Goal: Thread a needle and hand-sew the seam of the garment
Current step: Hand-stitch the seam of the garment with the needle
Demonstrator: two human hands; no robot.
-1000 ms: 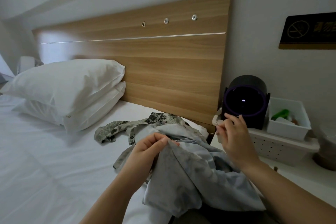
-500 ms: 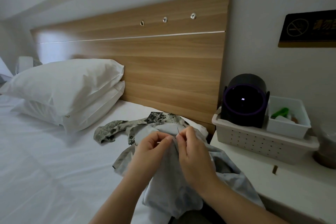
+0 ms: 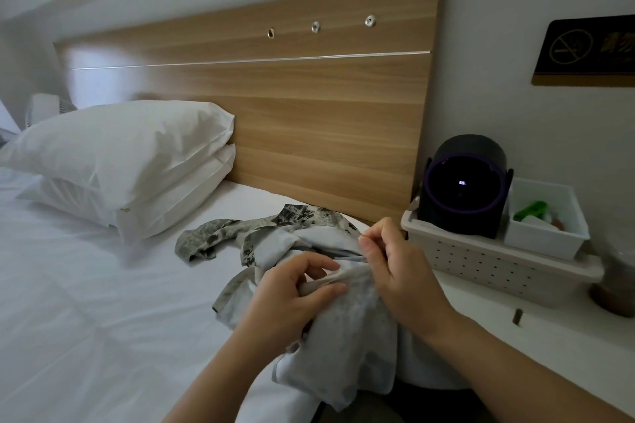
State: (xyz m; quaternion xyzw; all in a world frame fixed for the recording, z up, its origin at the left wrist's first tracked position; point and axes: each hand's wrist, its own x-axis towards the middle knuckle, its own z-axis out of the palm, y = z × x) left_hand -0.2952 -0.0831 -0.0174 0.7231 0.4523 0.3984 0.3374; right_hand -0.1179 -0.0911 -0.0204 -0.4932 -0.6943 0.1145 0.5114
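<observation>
Left hand (image 3: pixel 292 299) pinches a raised fold of the garment (image 3: pixel 347 336) between thumb and fingers. Right hand (image 3: pixel 405 271) sits just beside it, fingertips pinched on something too fine to see, probably the needle. The fold runs left to right between the hands, and the right hand is nearer its upper end. The rest of the garment trails across the bed (image 3: pixel 86 285).

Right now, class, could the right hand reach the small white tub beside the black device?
Probably yes: nothing stands between the right hand and the white tub, but it is pinching the garment.
</observation>
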